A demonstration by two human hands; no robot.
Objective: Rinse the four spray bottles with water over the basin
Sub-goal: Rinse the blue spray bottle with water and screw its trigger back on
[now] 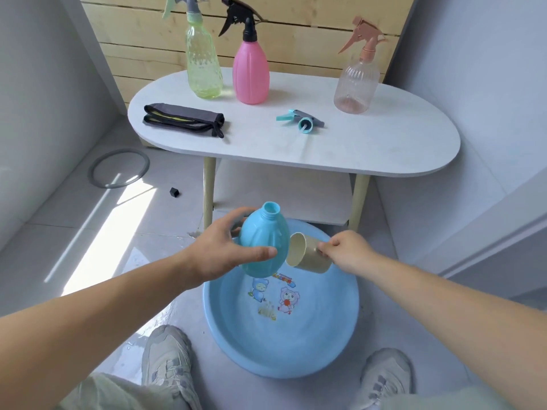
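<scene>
My left hand (220, 252) grips a blue bottle (263, 241) with no spray head, neck up, above the blue basin (331, 344) on the floor. Beside it, my right hand (344, 250) holds a beige cup (307, 255) tipped on its side, its mouth facing the bottle. The blue spray head (300, 121) lies on the white oval table (370, 143). A green spray bottle (202, 63), a pink one (251, 75) and a clear peach-topped one (356, 84) stand upright at the table's back.
A folded grey cloth (183, 119) lies on the table's left. A grey ring (118, 168) and a small black cap (174, 192) are on the floor at left. My shoes (167, 368) flank the basin. Walls close in on both sides.
</scene>
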